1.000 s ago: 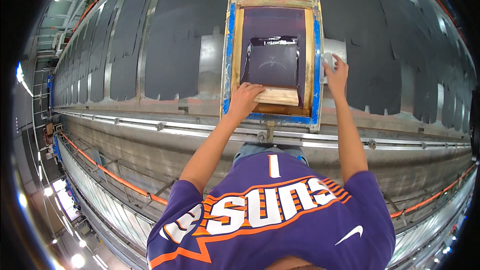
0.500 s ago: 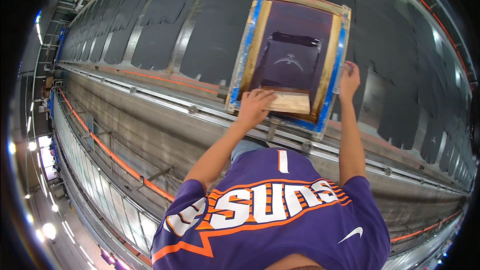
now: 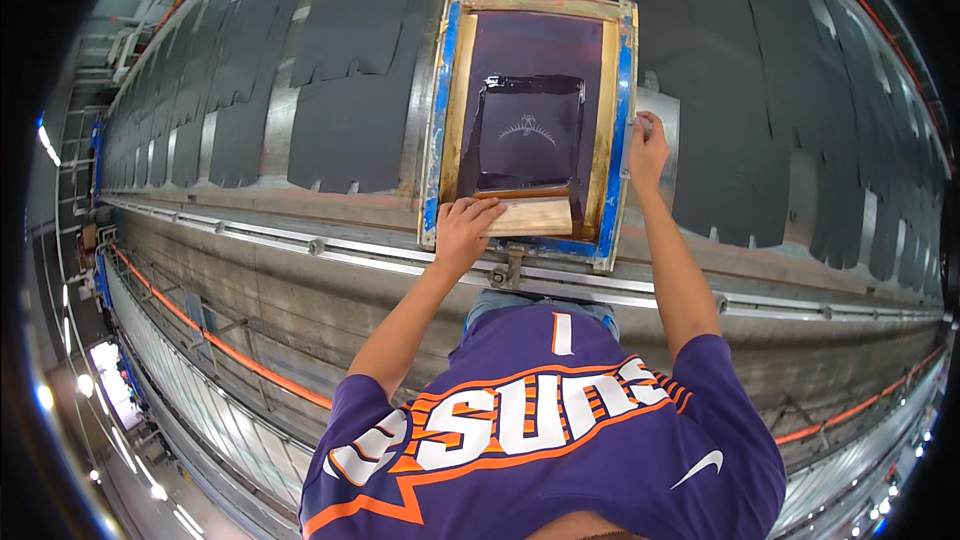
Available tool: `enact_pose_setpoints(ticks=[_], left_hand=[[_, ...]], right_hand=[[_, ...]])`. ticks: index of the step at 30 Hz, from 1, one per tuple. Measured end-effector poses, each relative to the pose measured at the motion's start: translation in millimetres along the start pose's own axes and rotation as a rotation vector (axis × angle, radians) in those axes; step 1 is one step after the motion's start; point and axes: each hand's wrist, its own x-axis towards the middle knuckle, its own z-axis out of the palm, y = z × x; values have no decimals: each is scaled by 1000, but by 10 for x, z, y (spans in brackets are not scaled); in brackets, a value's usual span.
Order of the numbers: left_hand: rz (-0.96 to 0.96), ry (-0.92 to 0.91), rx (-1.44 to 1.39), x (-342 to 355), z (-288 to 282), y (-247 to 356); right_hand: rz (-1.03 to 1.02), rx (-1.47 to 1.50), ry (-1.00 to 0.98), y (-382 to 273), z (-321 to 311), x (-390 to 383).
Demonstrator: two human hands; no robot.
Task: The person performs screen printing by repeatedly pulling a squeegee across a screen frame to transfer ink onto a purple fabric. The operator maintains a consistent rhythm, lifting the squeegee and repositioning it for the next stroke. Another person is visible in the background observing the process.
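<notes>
Tabletop [image 3: 283,120]: one, long, grey, metallic-looking, running left to right; bare strips show between its coverings and along the near edge. Silver metal rail [image 3: 260,241], straight, following the near edge. Dark grey flat sheets [image 3: 345,135], thin, material uncertain: many, laid side by side toward both the left and right ends, their notched near ends stopping short of the near edge. Rectangular wooden screen frame [image 3: 443,115], blue along its sides: one, flat, its near end at the near edge; surface beneath it hidden.

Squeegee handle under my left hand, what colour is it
The squeegee handle is pale tan, seen best in the head view.
</notes>
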Motion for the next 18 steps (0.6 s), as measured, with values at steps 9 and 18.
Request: enact_pose_setpoints(ticks=[9,18], left_hand=[[19,-57,79,92,233,-197],[19,-49,-8,2078,104,-843]], right_hand=[[9,-256,-131,194,-57,40],[-555,-524,-610,-1098,231,310]])
